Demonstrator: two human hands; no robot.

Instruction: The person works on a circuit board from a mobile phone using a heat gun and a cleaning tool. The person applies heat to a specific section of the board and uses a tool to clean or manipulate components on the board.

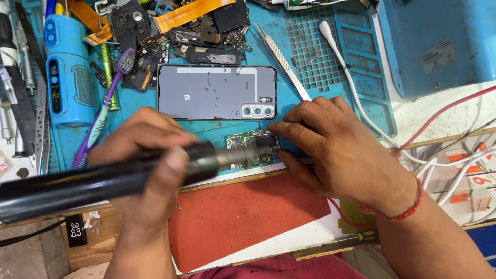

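Your left hand [150, 150] grips the black hot-air tool [103, 178]; its tip points at the green circuit board [253, 147], pinned by your right hand [330, 150] fingers.

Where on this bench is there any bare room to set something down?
The red mat before the circuit board is bare, as is the blue mat's grid right of the tweezers. Parts crowd the top left above the phone back.

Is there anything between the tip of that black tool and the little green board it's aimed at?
Nothing visible. The left hand holds the black cylindrical hot-air tool with its metal nozzle right over the small green circuit board. The right hand rests at the board's right edge, beside the nozzle rather than in front of it.
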